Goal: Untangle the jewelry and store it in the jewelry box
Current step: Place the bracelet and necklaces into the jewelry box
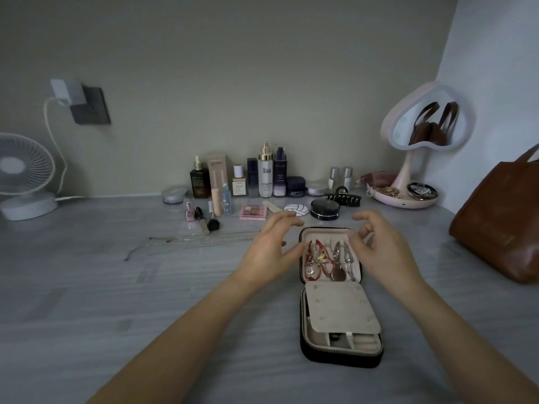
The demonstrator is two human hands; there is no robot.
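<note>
While left hand [267,253] and right hand [385,253] hover empty, half-curled, over jewelry box [341,360], grey table [116,301], beige wall [262,68]

A grey-beige wall [262,68] is stretching across the back from 10 to 1 o'clock, meeting a paler, brighter wall [501,53] at 2 o'clock. A grey wood-grain tabletop [87,287] is filling the lower half. At 10 o'clock a dark wall socket [90,107] is holding a white charger [65,90]. The light is falling dim and soft.

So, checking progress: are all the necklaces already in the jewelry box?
No, thin chains lie stretched out on the table left of the open jewelry box.
</note>
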